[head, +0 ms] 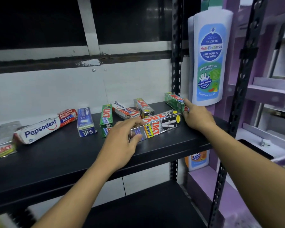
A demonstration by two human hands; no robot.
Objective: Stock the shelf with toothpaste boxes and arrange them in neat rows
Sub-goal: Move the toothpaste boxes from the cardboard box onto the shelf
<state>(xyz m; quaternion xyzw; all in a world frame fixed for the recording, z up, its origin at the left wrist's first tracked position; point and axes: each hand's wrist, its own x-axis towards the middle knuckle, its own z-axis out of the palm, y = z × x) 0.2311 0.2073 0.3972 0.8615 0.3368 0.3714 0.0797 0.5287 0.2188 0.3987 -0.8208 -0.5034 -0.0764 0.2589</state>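
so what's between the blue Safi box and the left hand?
Head view: one green Zact box, end toward the camera, between Safi box and left hand.

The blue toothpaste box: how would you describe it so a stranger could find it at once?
Look at the black shelf with scattered toothpaste boxes. Left of the left hand, between the long white Pepsodent box and a green Zact box, lies the blue box. It alone is blue and reads Safi.
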